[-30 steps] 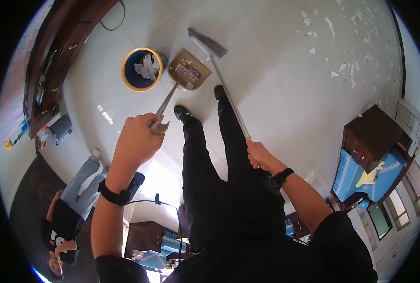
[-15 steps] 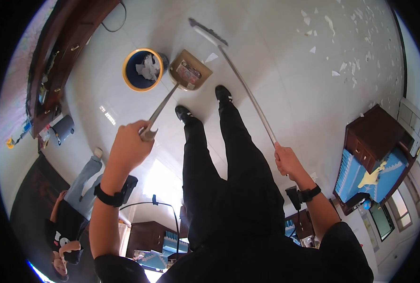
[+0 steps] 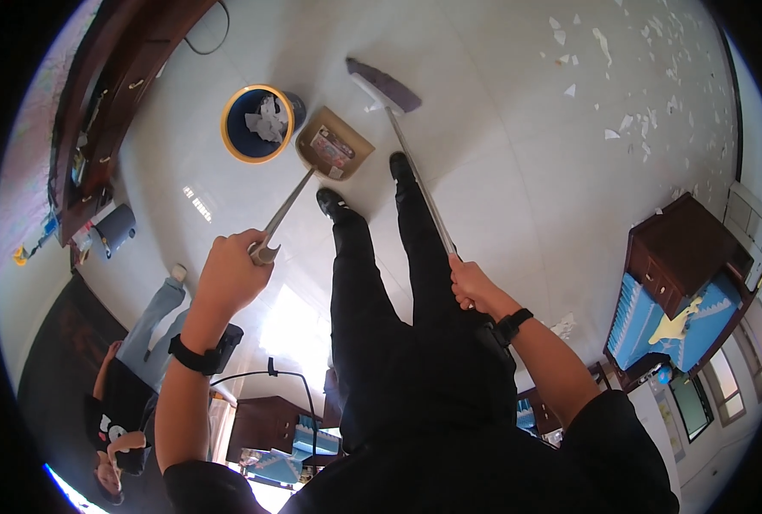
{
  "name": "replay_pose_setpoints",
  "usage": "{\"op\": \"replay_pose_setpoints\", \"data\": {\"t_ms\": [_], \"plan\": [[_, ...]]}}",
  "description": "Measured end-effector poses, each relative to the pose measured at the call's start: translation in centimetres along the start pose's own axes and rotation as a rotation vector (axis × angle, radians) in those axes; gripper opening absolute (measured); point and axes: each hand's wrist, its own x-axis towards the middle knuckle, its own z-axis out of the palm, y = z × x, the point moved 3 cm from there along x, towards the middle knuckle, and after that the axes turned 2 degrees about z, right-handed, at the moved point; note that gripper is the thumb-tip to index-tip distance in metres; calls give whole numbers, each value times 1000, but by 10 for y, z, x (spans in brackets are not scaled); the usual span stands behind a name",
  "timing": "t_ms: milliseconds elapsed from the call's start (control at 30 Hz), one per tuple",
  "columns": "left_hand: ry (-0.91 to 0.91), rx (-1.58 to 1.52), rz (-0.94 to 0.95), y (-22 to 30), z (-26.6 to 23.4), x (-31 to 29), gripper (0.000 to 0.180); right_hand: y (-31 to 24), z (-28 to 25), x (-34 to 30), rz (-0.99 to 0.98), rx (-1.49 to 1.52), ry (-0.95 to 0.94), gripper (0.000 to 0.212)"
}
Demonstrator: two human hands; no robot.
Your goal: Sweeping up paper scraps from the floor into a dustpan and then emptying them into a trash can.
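My left hand [image 3: 235,272] is closed around the handle of a long-handled tan dustpan [image 3: 320,125]. The pan rests on the floor ahead of my feet, with a flat pinkish packet [image 3: 333,147] in it. In my right hand [image 3: 473,284] is the metal pole of a broom [image 3: 389,88]. Its grey-purple head is beyond the dustpan, slightly to the right; I cannot tell whether it touches the floor. A small white paper scrap [image 3: 372,108] shows between broom head and pan.
A dark blue bin with a yellow rim [image 3: 226,128] holds crumpled paper, left of the dustpan. Many paper scraps [image 3: 627,122] litter the floor at right. A dark wooden cabinet [image 3: 682,244] stands right, drawers [image 3: 137,84] left. Another person [image 3: 128,385] is at lower left.
The broom head has come nearer and turned, showing more of its bristles, while my right hand moved left. The dustpan has shifted slightly toward me and left.
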Motion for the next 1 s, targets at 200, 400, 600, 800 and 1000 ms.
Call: {"op": "replay_pose_setpoints", "data": {"t_ms": [200, 400, 600, 800, 1000], "plan": [[-32, -24, -40, 0, 0, 6, 26, -9, -26, -40, 101, 37, -264, 51], [-42, -6, -37, -2, -1, -1, 26, -4, -63, -133, 87, -158, -7, 49], [25, -27, 13, -10, -1, -13, 26, -28, -42, -96, -150, -229, 140, 49], [29, -22, -14, -19, 10, -21, 26, -10, 13, -29, 24, -35, 46, 49], [8, -28, 2, -23, 9, -28, 25, 20, 77, -21, 50, -14, -168, 49]]}}
